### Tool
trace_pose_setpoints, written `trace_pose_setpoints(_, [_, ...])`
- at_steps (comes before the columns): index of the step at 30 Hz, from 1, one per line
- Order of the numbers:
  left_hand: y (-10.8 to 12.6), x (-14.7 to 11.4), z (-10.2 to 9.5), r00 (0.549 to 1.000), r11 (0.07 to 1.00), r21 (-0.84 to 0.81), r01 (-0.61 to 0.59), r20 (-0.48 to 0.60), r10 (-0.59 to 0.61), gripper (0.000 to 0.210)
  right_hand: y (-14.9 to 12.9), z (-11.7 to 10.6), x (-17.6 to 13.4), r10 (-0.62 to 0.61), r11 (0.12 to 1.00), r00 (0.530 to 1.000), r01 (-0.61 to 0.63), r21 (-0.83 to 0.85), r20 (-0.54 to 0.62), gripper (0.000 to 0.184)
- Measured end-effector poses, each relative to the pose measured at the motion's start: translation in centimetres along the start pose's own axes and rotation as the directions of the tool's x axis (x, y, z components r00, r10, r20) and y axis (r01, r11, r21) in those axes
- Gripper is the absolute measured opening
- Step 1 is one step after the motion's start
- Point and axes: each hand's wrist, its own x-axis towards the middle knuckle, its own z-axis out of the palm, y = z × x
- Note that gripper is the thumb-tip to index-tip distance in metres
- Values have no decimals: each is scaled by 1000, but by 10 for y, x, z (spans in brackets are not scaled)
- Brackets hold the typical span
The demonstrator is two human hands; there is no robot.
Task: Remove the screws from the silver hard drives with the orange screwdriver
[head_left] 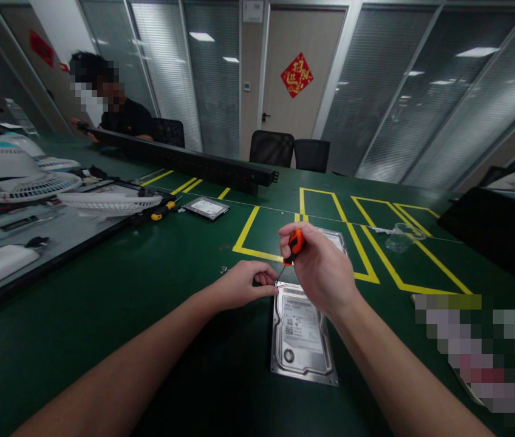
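Note:
A silver hard drive [303, 340] with a white label lies flat on the green table in front of me. My right hand [325, 267] is closed around the orange and black handle of a screwdriver [296, 244]. Its thin shaft slants down to the drive's far left corner. At that same corner is my left hand [251, 282], fingers curled and thumb against the drive's edge. The screwdriver's tip is too small to make out by the fingertips. Left of that hand sits a little heap of small metal screws [224, 269].
Beyond my right hand lies another drive [336, 240], partly covered. A third drive [207, 207] and a yellow-black screwdriver [163, 211] are farther left, near white fan parts [112, 201]. A long black bar [184, 161] crosses the table's far side, where a person [127, 118] sits. A clear plastic cup [401, 238] is right.

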Motion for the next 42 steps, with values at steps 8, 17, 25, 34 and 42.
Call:
trace_pose_setpoints(8, [2, 0, -1, 1000, 1000, 22, 1, 3, -1, 28, 4, -2, -2, 25, 998, 998, -28, -55, -57, 18])
trace_pose_setpoints(17, [1, 1, 0, 1000, 1000, 15, -2, 6, 2, 27, 1, -2, 0, -12, 1000, 1000, 12, -13, -12, 27])
trace_pose_setpoints(25, [3, 0, 0, 1000, 1000, 27, -5, 4, 5, 26, 5, -3, -2, 8, 998, 1000, -9, -68, -17, 17])
trace_pose_setpoints(34, [1, 0, 0, 1000, 1000, 15, -6, -1, 6, 27, 0, 0, 0, 14, 1000, 998, -13, 4, -66, 13])
trace_pose_setpoints(42, [2, 1, -1, 1000, 1000, 21, -7, 3, 7, 27, -1, -2, -1, 3, 1000, 1000, -3, 15, -18, 7])
